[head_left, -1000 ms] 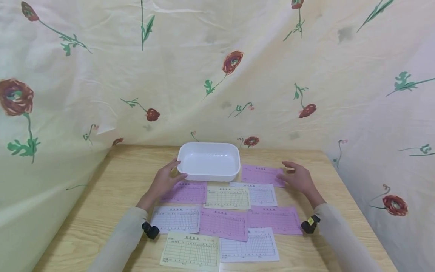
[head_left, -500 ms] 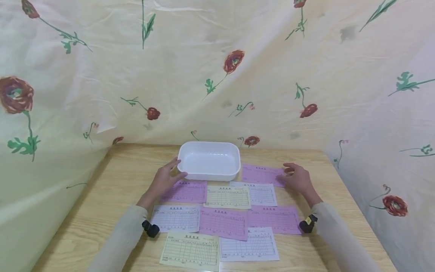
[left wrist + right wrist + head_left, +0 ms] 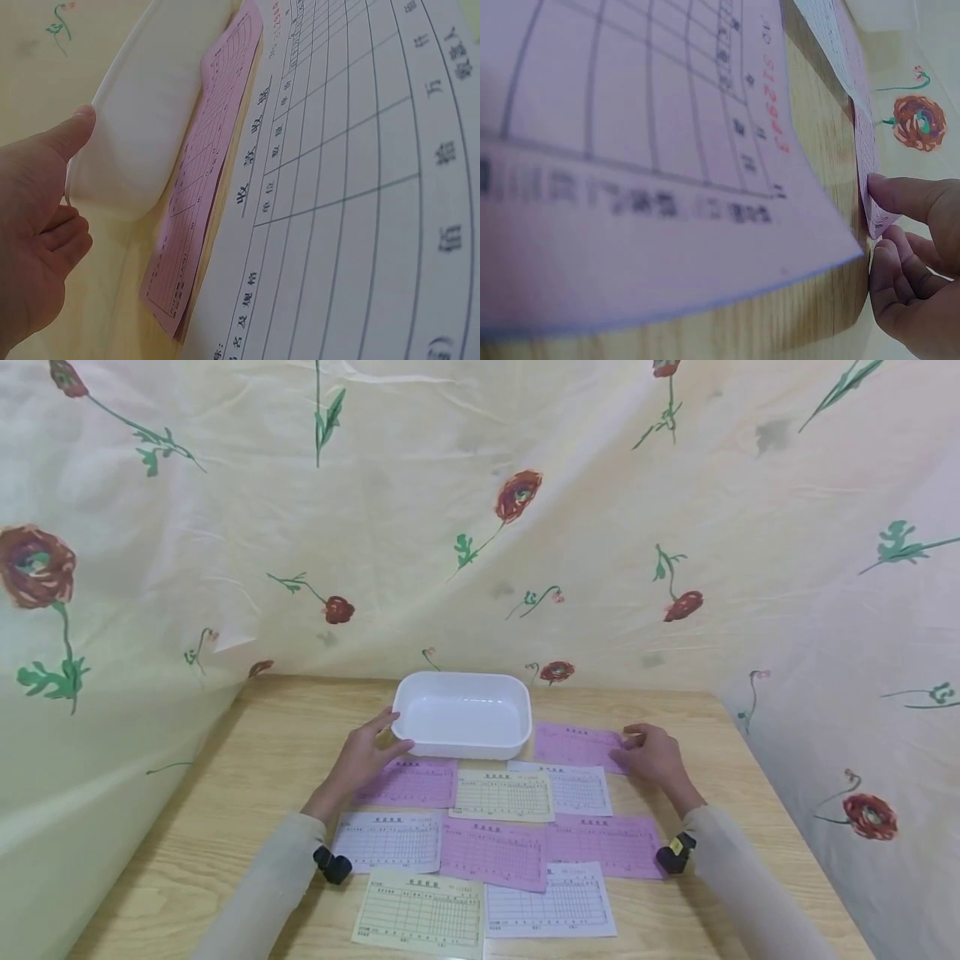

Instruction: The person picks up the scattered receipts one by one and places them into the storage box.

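Observation:
The left hand point(image 3: 363, 756) is at the left end of a white tray point(image 3: 461, 722); in the left wrist view its thumb lies on the rim of the tray point(image 3: 142, 112) and the other fingers are behind the wall. At the back right, the right hand point(image 3: 656, 758) pinches the right edge of a pink slip point(image 3: 573, 745). The right wrist view shows the thumb of that hand point(image 3: 915, 247) on the slip point(image 3: 864, 142), with curled fingers beneath its corner. The tray holds nothing.
Several printed slips lie in front of the tray: a pink one point(image 3: 412, 785), a cream one point(image 3: 502, 797), a white one point(image 3: 390, 843) and others, some overlapping. Flowered cloth point(image 3: 420, 527) hangs behind the wooden table point(image 3: 225, 793) and along both sides.
The right hand's fingers have closed on the edge of the far pink slip, with the wrist shifted slightly left. The left hand and tray stay put.

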Tool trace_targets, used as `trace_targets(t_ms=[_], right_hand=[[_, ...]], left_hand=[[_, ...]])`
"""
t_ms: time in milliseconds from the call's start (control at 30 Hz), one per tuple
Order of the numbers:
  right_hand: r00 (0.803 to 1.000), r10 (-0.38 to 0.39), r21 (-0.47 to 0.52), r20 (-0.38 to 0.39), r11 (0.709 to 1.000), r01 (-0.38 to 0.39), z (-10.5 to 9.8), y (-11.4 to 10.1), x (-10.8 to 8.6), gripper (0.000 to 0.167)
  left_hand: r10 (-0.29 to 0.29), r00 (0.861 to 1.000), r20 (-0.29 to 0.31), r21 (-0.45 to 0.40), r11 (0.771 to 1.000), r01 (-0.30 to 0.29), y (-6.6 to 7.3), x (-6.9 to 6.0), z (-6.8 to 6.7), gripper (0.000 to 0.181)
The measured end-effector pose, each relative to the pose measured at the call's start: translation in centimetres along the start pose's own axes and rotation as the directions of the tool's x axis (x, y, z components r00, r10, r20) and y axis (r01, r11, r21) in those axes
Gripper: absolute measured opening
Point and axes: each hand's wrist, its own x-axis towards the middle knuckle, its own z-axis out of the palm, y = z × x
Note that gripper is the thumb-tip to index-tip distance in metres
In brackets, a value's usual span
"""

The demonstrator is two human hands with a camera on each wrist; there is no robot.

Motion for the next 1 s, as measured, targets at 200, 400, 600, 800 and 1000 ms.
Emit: trace_targets(t_ms=[200, 400, 600, 800, 1000], right_hand=[[1.000, -0.008, -0.013, 0.000, 1.000, 0.008, 0.0, 0.0, -0.1, 0.056], [0.999, -0.034, -0.031, -0.040, 0.999, 0.032, 0.1, -0.1, 0.0, 0.043], [0.992, -0.075, -0.030, -0.102, 0.997, 0.073, -0.2, 0.3, 0.0, 0.037], [0.989, -0.087, -0.024, -0.120, 0.996, 0.084, -0.8, 0.3, -0.2, 0.036], [0.983, -0.106, -0.005, -0.153, 0.994, 0.107, -1.7, 0.3, -0.4, 0.035]], left_hand=[[-0.003, 1.000, 0.005, -0.015, 1.000, 0.003, 0.3, -0.1, 0.0, 0.077], [-0.008, 1.000, 0.004, -0.016, 1.000, 0.008, 0.4, 0.0, -0.1, 0.077], [-0.011, 1.000, 0.008, -0.021, 1.000, 0.011, 0.2, 0.0, -0.1, 0.078], [-0.017, 1.000, 0.007, -0.029, 0.999, 0.017, 0.2, -0.1, -0.1, 0.079], [-0.013, 1.000, 0.008, -0.043, 0.999, 0.013, 0.2, -0.3, -0.1, 0.078]])
